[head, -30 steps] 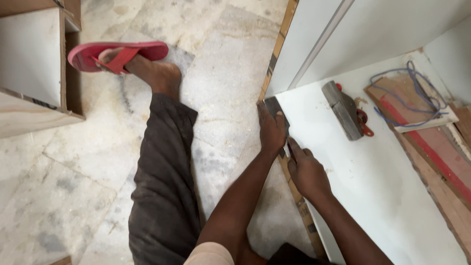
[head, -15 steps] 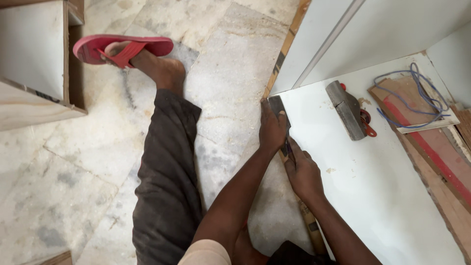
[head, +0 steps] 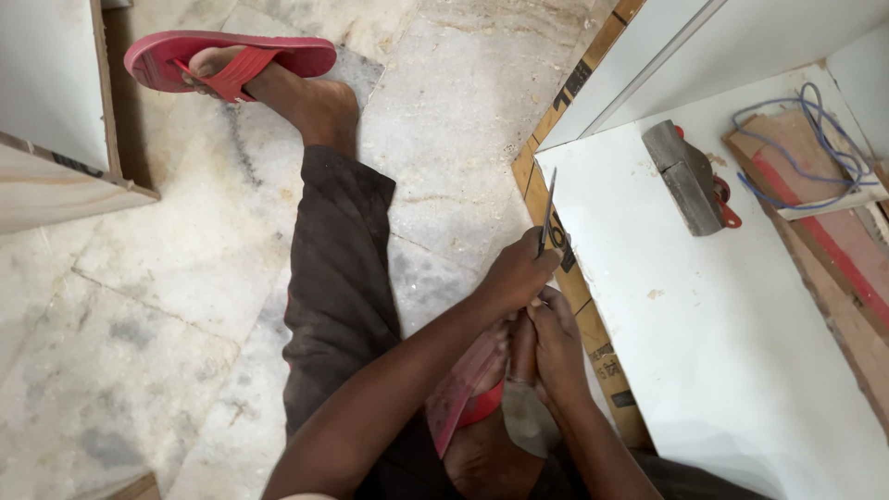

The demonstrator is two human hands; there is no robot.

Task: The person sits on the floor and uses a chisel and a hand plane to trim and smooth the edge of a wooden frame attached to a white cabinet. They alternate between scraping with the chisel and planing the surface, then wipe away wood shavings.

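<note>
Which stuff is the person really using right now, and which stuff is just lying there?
In use:
left hand
right hand
thin metal blade
white board's wooden edge

Lying about:
grey block tool
blue cord
red strip

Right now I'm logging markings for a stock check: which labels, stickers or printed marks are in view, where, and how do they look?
Dark printed stamp: upper plywood edge strip, small blackish rectangle.
Printed marks: on the brown edge strip below the left hand and right hand, dark on tan.
No packages, signs or screens.
</note>
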